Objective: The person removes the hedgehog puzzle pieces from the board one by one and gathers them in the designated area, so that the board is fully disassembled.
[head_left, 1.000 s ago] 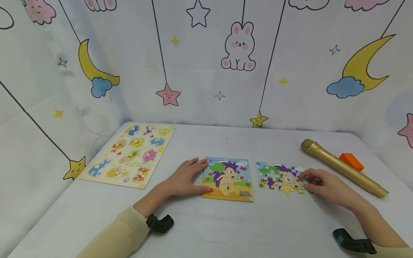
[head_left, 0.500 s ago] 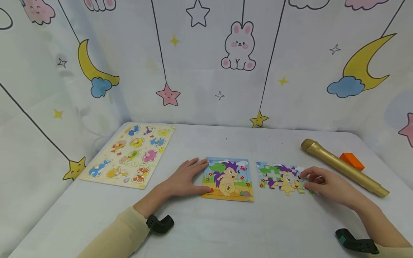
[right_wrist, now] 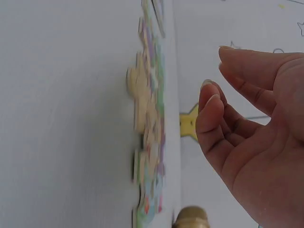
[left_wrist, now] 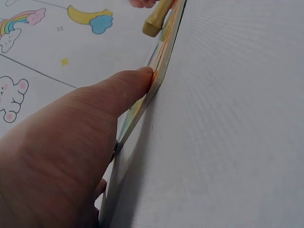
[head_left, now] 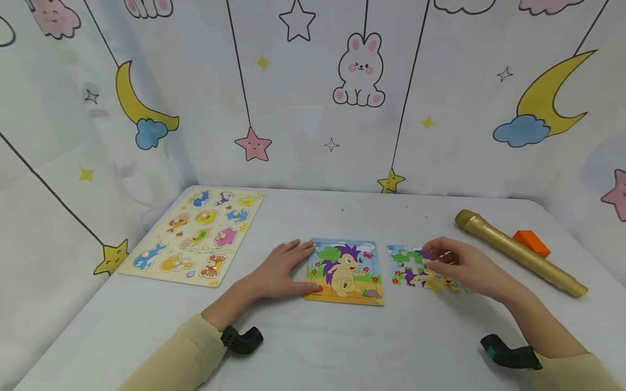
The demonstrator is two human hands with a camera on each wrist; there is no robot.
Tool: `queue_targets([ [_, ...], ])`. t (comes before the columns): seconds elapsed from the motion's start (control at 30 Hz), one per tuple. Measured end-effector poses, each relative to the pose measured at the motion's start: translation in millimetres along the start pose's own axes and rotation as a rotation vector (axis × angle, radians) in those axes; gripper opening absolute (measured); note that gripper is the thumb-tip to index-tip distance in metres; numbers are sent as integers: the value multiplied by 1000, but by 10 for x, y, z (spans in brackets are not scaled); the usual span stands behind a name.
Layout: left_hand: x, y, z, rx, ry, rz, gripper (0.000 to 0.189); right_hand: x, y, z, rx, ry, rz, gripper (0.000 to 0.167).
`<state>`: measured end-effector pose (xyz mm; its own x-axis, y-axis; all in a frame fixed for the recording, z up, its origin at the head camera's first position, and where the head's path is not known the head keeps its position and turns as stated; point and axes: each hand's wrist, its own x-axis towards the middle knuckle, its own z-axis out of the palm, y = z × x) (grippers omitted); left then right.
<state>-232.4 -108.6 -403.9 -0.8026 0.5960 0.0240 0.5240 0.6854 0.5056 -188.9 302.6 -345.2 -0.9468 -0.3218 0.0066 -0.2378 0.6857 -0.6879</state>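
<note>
A square hedgehog puzzle (head_left: pixel 344 271) lies flat on the white table. My left hand (head_left: pixel 276 274) rests at its left side, the thumb (left_wrist: pixel 135 83) on the board's near left part and the fingertips by the far left corner. To the right lies a patch of loosely joined jigsaw pieces (head_left: pixel 413 278) with the same purple-haired hedgehog. My right hand (head_left: pixel 464 266) is over the right half of this patch, partly covering it. In the right wrist view, the thumb and bent fingers (right_wrist: pixel 211 116) stand apart above the jigsaw pieces (right_wrist: pixel 141 104), nothing between them.
A golden microphone-shaped stick (head_left: pixel 520 252) lies slanted at the right, beside an orange block (head_left: pixel 531 243). A cream board of sea-animal pieces (head_left: pixel 195 236) lies at the far left. Behind the table hangs a patterned curtain (head_left: pixel 303 98).
My right hand has moved left, from the right end of the jigsaw pieces to over their middle. The left hand stays on the hedgehog puzzle.
</note>
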Motion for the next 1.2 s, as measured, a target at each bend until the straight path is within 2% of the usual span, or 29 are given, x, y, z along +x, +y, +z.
queue_targets([
  [0.1, -3, -12, 3, 2, -1, 5, 91, 136, -188, 115, 50, -33, -29, 33],
  [0.3, -6, -27, 0, 12, -12, 16, 92, 389, -502, 378, 82, -99, -74, 35],
  [0.4, 0, -51, 0, 20, -18, 29, 94, 490, -596, 524, 109, -129, -89, 34],
  [0.63, -25, -81, -55, -46, -10, 88, 96, 674, -741, 861, 126, -193, -138, 28],
  [0.77, -30, -101, -55, -58, -5, 93, 96, 743, -802, 1017, 136, -234, -164, 29],
  [0.9, -27, -106, -49, -62, -15, 96, 93, 773, -834, 1133, 124, -264, -143, 26],
  [1.03, -32, -103, -50, -51, -24, 96, 91, 769, -852, 1183, 106, -271, -121, 24],
  [1.2, -37, -100, -60, -21, -27, 101, 91, 757, -875, 1202, 70, -268, -141, 28],
])
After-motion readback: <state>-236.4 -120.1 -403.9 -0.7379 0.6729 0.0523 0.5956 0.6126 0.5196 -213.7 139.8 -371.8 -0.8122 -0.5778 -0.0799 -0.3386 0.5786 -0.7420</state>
